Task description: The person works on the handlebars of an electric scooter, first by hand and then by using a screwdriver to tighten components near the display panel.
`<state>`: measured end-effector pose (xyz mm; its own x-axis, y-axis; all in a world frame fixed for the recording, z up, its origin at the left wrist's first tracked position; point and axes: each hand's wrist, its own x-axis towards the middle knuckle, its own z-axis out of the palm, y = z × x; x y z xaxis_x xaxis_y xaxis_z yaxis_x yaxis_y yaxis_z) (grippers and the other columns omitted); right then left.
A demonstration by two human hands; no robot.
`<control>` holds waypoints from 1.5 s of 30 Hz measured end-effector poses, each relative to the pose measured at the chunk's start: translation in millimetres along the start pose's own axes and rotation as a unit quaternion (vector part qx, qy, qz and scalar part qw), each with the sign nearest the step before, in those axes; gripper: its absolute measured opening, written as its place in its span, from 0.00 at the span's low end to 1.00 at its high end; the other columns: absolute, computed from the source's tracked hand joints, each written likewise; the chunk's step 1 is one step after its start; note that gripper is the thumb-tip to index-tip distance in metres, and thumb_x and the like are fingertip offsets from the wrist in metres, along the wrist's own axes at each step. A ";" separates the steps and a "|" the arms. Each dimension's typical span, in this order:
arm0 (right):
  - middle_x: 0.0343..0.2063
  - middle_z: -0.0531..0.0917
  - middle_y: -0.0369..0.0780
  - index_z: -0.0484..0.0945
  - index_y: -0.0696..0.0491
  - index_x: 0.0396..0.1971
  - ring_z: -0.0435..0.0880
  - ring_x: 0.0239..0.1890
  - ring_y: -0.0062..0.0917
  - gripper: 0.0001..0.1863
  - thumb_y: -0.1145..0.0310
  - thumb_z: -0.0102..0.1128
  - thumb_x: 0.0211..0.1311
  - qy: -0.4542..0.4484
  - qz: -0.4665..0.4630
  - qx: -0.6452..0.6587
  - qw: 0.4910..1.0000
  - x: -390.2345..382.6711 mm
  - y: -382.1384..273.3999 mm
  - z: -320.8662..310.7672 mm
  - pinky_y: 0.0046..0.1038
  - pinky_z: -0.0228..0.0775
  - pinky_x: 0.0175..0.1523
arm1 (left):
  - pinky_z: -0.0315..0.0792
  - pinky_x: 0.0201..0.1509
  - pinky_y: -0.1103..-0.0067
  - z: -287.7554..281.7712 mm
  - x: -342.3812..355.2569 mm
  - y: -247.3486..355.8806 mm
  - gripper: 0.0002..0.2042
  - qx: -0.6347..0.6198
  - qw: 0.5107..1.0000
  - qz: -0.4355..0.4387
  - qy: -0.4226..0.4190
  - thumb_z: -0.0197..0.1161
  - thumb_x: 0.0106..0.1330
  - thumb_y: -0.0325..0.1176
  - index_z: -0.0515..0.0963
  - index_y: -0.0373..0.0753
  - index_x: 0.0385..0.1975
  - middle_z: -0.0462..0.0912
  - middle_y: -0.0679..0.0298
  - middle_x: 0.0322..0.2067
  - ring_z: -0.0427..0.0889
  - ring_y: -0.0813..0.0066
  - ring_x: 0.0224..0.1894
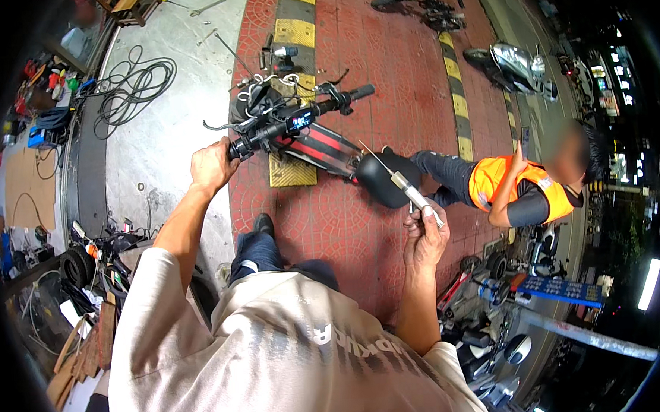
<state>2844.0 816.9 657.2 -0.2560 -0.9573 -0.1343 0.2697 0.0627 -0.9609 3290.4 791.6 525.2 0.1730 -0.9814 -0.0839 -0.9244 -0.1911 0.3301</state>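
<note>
My left hand (212, 167) is closed around the left grip of the handlebar (270, 131) of an electric bike. A small lit display (299, 122) sits near the middle of that bar, with cables looping in front. Behind it run the bike's black and red frame (318, 148) and a rounded black seat (385, 179). Raised to the right, my right hand (426, 240) pinches a syringe (411, 191) by its rear end. Its long thin needle points up and to the left, past the seat. Whether the syringe holds any liquid I cannot tell.
A person in an orange vest (485, 181) stands just beyond the seat, holding a phone (525, 140). Coiled black cable (137, 89) lies on the pale floor at left. Yellow-and-black ramp blocks (294, 29) cross the red paving. A silver scooter (513, 66) stands farther off.
</note>
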 end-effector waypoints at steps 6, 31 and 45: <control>0.28 0.82 0.38 0.79 0.58 0.46 0.81 0.28 0.24 0.12 0.65 0.65 0.70 -0.043 0.074 0.088 0.992 70.4 11.5 28.7 0.26 0.74 0.35 | 0.81 0.40 0.63 -1.6 33.4 -9.9 0.18 0.061 0.997 0.026 0.047 0.76 0.52 0.41 0.77 0.41 0.38 0.86 0.57 0.33 0.87 0.54 0.34; 0.23 0.79 0.31 0.77 0.45 0.41 0.74 0.19 0.20 0.16 0.47 0.57 0.75 -0.220 0.348 -0.019 0.911 392.9 173.9 139.8 0.24 0.62 0.25 | 0.77 0.42 0.61 55.1 -31.8 77.4 0.16 0.048 0.967 -0.236 0.081 0.73 0.42 0.32 0.76 0.42 0.31 0.83 0.57 0.31 0.84 0.52 0.37; 0.24 0.83 0.39 0.76 0.54 0.38 0.81 0.18 0.23 0.21 0.48 0.59 0.74 -0.425 0.330 -0.131 0.832 449.5 170.4 276.4 0.24 0.67 0.18 | 0.75 0.42 0.61 111.9 -38.4 176.4 0.15 -0.026 0.897 -0.422 0.133 0.72 0.40 0.31 0.76 0.43 0.30 0.81 0.58 0.31 0.83 0.52 0.36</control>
<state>3031.6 319.3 500.0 0.6479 -0.5358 -0.5413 -0.1498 0.6072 -0.7803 3082.7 797.9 481.4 0.8841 -0.4565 -0.0998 -0.4108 -0.8612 0.2993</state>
